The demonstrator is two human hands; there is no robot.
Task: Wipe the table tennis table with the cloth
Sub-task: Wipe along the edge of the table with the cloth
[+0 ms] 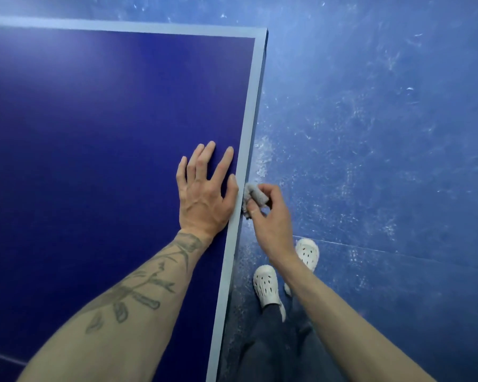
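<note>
One crumpled grey cloth (255, 194) against the blue table (94, 119).

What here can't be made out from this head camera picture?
- The cloth: head view, mostly wrapped inside the right hand, so its size is unknown.
- The table: head view, cut off by the left and bottom edges; its underside is hidden by the top.
- One white shoe: head view, partly behind the right forearm.
</note>
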